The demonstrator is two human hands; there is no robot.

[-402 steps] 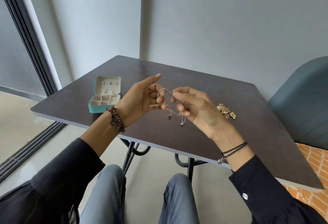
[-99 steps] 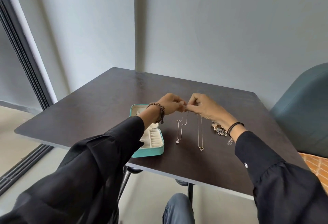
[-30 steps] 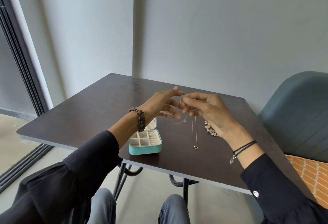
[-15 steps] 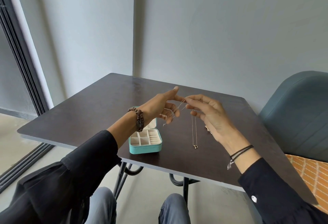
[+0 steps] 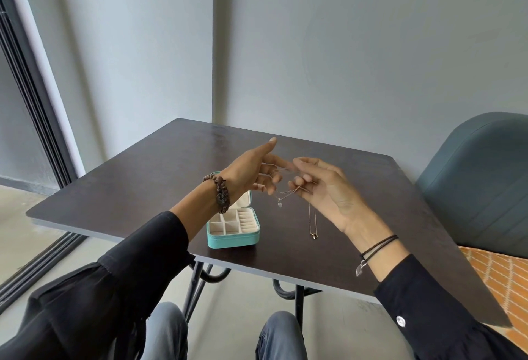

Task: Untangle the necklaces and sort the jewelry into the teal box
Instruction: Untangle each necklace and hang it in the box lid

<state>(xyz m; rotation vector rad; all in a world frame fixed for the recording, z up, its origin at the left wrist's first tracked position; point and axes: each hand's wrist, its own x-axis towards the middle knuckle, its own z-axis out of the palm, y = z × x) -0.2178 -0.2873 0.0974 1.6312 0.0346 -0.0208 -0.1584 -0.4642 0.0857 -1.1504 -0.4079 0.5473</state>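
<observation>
Above 1 table (image 5: 171, 177), the left hand (image 5: 251, 171) hooks and the right hand (image 5: 328, 191) pinches 1 silver chain (image 5: 280, 204). 1 gold chain (image 5: 313, 221) lies right of 1 open box (image 5: 233, 238).

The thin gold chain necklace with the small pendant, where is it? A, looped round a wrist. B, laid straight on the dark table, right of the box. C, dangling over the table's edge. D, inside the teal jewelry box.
B: the thin gold chain necklace lies straight on the dark table, right of the open teal jewelry box, its top hidden behind the right hand.
</observation>
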